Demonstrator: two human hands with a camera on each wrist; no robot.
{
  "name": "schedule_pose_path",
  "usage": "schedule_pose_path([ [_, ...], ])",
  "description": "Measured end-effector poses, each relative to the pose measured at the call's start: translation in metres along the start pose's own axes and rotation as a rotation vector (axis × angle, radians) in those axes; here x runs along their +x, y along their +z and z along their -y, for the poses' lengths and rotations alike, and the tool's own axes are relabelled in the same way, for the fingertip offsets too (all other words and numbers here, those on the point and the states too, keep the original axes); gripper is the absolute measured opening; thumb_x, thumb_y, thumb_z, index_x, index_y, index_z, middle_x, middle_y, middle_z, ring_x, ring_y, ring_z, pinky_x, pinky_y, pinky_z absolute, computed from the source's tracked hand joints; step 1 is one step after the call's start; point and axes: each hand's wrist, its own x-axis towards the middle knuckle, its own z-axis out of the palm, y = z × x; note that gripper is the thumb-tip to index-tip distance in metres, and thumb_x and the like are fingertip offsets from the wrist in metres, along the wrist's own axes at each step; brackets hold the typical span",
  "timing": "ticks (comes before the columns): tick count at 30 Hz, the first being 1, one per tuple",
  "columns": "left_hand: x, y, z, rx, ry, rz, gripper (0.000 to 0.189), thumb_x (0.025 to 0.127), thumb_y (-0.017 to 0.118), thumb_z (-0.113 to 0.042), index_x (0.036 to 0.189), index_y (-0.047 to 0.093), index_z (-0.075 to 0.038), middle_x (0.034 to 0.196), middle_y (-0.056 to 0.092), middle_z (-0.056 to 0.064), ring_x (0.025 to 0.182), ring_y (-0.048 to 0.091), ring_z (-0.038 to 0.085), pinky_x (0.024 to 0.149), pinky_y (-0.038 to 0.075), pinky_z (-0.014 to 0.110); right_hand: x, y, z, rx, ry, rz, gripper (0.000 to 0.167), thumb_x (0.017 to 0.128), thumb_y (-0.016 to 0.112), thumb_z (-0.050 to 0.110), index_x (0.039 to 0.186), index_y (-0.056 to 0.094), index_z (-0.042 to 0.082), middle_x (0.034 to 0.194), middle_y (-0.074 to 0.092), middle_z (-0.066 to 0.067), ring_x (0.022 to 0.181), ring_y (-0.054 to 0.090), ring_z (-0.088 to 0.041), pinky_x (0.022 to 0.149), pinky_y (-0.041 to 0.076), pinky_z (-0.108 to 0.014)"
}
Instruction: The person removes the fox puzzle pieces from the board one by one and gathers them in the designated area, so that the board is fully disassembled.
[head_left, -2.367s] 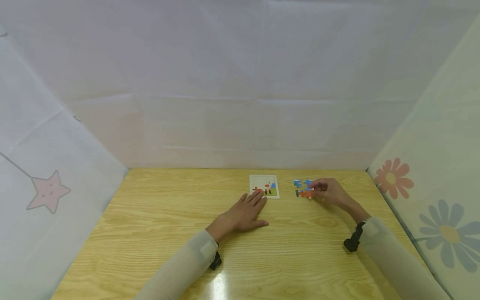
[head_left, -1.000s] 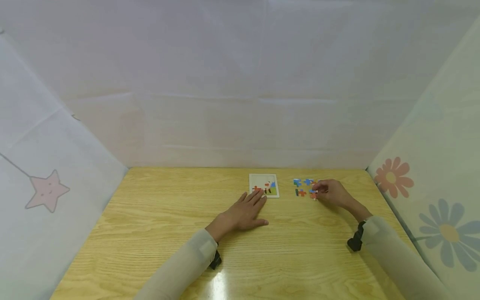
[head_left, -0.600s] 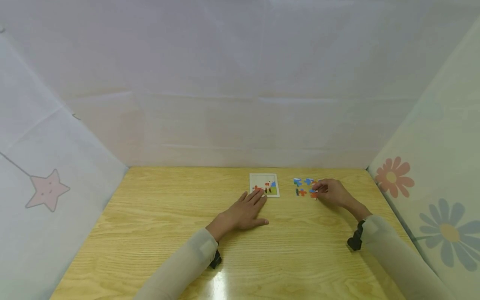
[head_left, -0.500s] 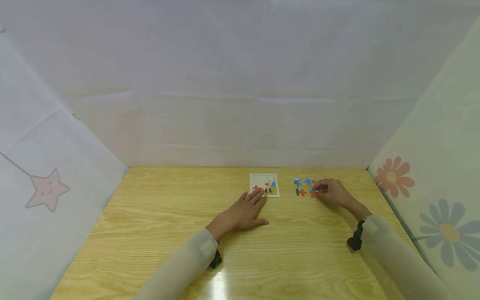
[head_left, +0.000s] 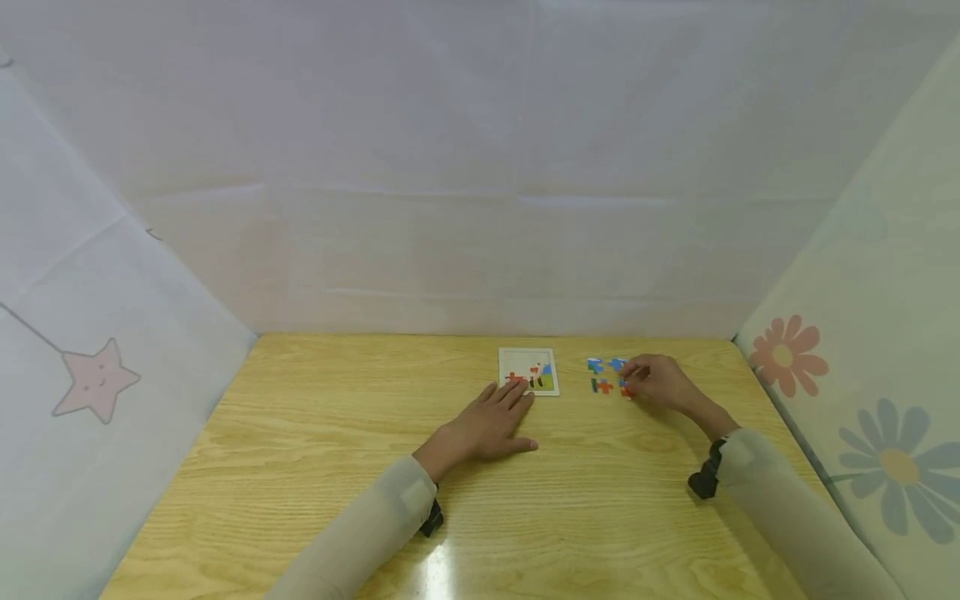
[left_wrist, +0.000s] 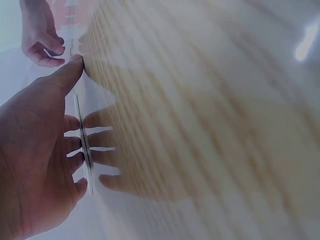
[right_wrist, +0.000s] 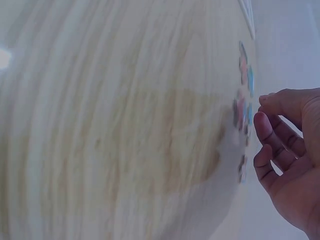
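My left hand lies flat with fingers extended, its fingertips resting on the lower edge of a small puzzle board. Several red, white, blue and green pieces show in the board's lower part; the fingers hide some of it. To the right, my right hand hovers beside loose jigsaw pieces, its fingers loosely bent. Two blue pieces lie in the back row. A red piece and a red-blue piece lie in front. In the right wrist view no piece shows between thumb and fingers.
The wooden table ends at a pale cloth backdrop. Cloth side walls stand left and right, the right one with printed flowers. Both wrists carry black camera straps.
My right hand first shifted right, with a red-blue piece drawn apart from its red neighbour. Since half a second ago it has risen and moved slightly left. The left hand stays put.
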Motion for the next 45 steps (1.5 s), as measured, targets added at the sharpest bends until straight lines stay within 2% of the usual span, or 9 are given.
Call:
schedule_pose_path([
  [4,-0.001,0.000,0.000,0.005,-0.002,0.005,0.089,0.106,0.041,-0.069,0.171,0.019,-0.012,0.178,0.011,0.011,0.164,0.012,0.027,0.132,0.016,0.050,0.005,0.005,0.008,0.025,-0.041,0.009,0.016,0.099,0.067,-0.003,0.113,0.075,-0.005,0.113,0.074,-0.024,0.094,0.073,-0.032,0.075,0.062,-0.036],
  [10,0.001,0.003,0.002,0.004,0.008,-0.010,0.089,0.106,0.042,-0.070,0.171,0.021,-0.011,0.178,0.012,0.012,0.164,0.015,0.029,0.131,0.020,0.049,0.017,0.014,0.020,0.023,-0.092,0.026,0.015,0.099,0.071,-0.001,0.112,0.076,-0.003,0.110,0.075,-0.019,0.093,0.072,-0.028,0.073,0.060,-0.031],
  [14,0.001,0.003,0.003,0.003,0.012,-0.014,0.089,0.106,0.042,-0.069,0.170,0.021,-0.011,0.178,0.012,0.013,0.164,0.015,0.029,0.131,0.020,0.049,0.025,0.021,0.027,0.024,-0.098,0.035,0.013,0.099,0.071,-0.001,0.110,0.076,-0.004,0.109,0.075,-0.018,0.092,0.072,-0.026,0.069,0.058,-0.029],
  [19,0.002,0.003,0.002,0.002,0.011,-0.014,0.089,0.106,0.043,-0.069,0.170,0.023,-0.011,0.178,0.014,0.014,0.164,0.017,0.030,0.131,0.020,0.049,0.035,0.028,0.035,0.052,-0.101,0.062,0.018,0.099,0.069,-0.003,0.115,0.075,-0.006,0.115,0.074,-0.022,0.094,0.072,-0.028,0.068,0.058,-0.029],
  [23,0.002,0.002,0.002,0.006,0.005,-0.016,0.087,0.106,0.044,-0.068,0.170,0.024,-0.012,0.177,0.016,0.013,0.163,0.017,0.030,0.131,0.020,0.049,0.043,0.036,0.037,0.047,-0.107,0.067,0.020,0.100,0.068,-0.002,0.118,0.074,-0.005,0.116,0.074,-0.021,0.095,0.071,-0.025,0.066,0.059,-0.028],
  [32,0.004,0.000,0.001,0.033,0.014,-0.040,0.086,0.106,0.042,-0.069,0.169,0.028,-0.011,0.176,0.019,0.014,0.163,0.019,0.030,0.131,0.021,0.050,0.056,0.046,0.047,0.085,-0.168,0.078,0.021,0.099,0.068,-0.004,0.119,0.073,-0.007,0.117,0.073,-0.024,0.097,0.071,-0.027,0.078,0.060,-0.034],
  [40,0.007,0.000,-0.002,0.051,0.027,-0.069,0.086,0.107,0.043,-0.068,0.169,0.029,-0.011,0.177,0.020,0.012,0.163,0.020,0.029,0.131,0.021,0.049,0.068,0.058,0.051,0.031,-0.154,0.051,0.021,0.099,0.067,-0.003,0.118,0.076,-0.002,0.117,0.075,-0.016,0.099,0.072,-0.027,0.083,0.061,-0.040],
  [45,0.009,0.002,-0.004,0.040,0.024,-0.062,0.086,0.107,0.041,-0.069,0.169,0.028,-0.011,0.177,0.018,0.012,0.164,0.017,0.028,0.131,0.020,0.048,0.070,0.064,0.056,0.046,-0.158,0.032,0.022,0.098,0.067,-0.005,0.118,0.076,-0.003,0.117,0.075,-0.017,0.100,0.073,-0.030,0.084,0.062,-0.045],
])
